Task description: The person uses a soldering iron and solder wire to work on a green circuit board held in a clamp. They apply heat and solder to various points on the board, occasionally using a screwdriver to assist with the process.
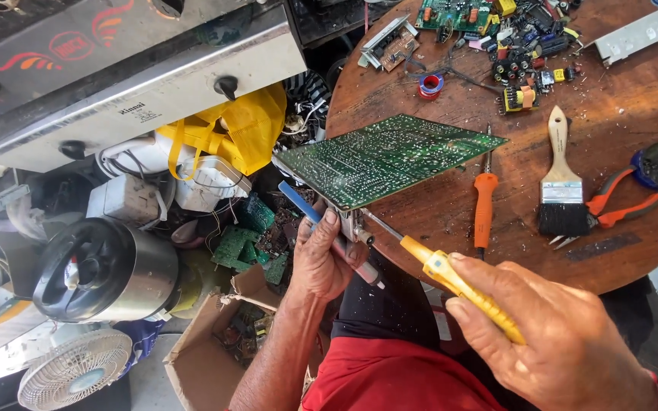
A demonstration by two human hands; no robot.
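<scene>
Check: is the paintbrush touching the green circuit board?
Apart. The head view shows bare table and an orange screwdriver between the paintbrush and the green circuit board.

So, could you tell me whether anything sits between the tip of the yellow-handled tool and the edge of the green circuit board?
Nothing visible does. The right hand holds the yellow-handled tool, whose thin shaft runs unobstructed to the metal bracket at the near edge of the green circuit board. The left hand grips a blue-handled tool beside that spot, not across the path.

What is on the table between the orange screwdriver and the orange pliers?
A paintbrush lies between the orange screwdriver and orange pliers, seen in the head view.
</scene>
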